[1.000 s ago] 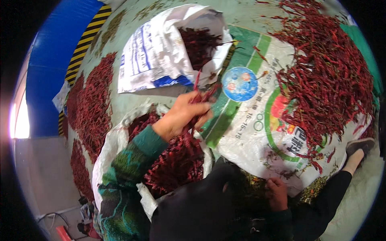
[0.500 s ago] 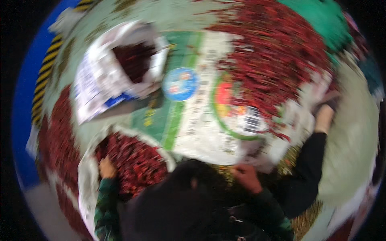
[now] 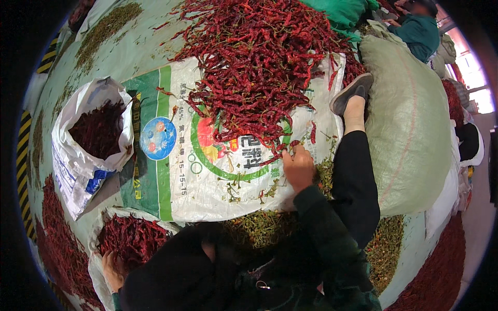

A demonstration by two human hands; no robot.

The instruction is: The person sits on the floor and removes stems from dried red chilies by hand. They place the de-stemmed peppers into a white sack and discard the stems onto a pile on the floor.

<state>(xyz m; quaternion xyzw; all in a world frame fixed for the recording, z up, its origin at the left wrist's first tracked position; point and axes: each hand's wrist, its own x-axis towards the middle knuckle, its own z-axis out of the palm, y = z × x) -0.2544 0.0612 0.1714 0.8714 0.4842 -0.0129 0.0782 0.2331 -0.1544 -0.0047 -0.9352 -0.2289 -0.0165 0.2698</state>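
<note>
At the near edge of a pile of dried red chilies (image 3: 254, 67), my right hand (image 3: 299, 168) has its fingers pinched on a dried red chili (image 3: 294, 144). The pile lies on a flattened white and green woven sack (image 3: 207, 199). At lower left, my left hand (image 3: 112, 270) rests over the rim of an open white sack (image 3: 96, 267) of red chilies (image 3: 132, 238). Its fingers look apart at the edge of the chilies, with nothing visible in them. My dark-clothed body hides part of that sack.
Another upright white sack (image 3: 67, 171) holds darker chilies. A stuffed pale sack (image 3: 410, 129) stands at right, beside my shoe (image 3: 353, 93). Stems and scraps (image 3: 259, 228) lie before me. A co-worker (image 3: 417, 33) sits far right; a green bag (image 3: 340, 13) lies behind the pile.
The view has swung right and sharpened. My right hand has moved forward from near my lap to the chili pile. My left hand has shifted from over the chilies to the sack's rim.
</note>
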